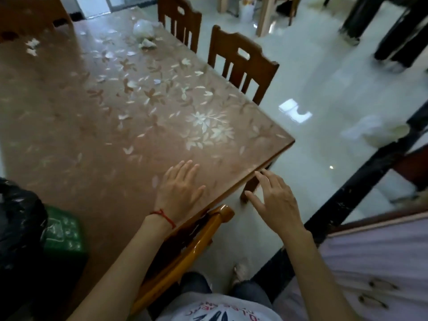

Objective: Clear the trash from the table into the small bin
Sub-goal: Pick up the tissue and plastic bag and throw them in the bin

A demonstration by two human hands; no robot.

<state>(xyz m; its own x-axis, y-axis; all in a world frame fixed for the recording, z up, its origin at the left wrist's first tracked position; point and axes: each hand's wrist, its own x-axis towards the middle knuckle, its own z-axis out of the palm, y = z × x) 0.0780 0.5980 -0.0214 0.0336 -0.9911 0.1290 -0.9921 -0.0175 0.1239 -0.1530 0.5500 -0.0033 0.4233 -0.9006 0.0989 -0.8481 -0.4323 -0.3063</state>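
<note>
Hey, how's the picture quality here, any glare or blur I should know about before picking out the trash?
Head view: window glare washes the far table top, so the crumpled white trash blends with the floral print; the wide lens bows the table edge; the whole frame is soft, the legs at top right smeared; both hands are fairly legible.

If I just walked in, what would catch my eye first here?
Probably the two open hands at the near table corner: the left hand flat on the flower-patterned table, the right hand just off its edge. Then the crumpled white trash at the far end, and the black-bagged bin at the near left.
</note>
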